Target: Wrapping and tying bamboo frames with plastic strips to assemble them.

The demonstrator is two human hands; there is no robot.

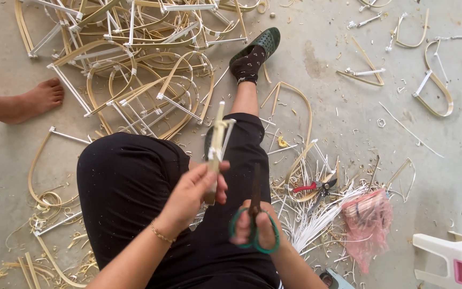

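A bamboo strip piece, bound with white cord near its top, stands almost upright above the seated person's lap, its lower end clamped between the thumb and fingers of the left hand. Just beside it, the right hand is closed through the green loops of a pair of scissors, whose dark blades point up toward the strip. The person sits on the concrete floor in black trousers, one leg stretched out in a patterned sock and green shoe. To the right lie red-handled pliers, a bundle of white strips and a pink plastic bag; a white and pink stool stands at the corner. Ahead, a heap of bent bamboo frames covers the floor. Another person's bare foot rests at the left edge.
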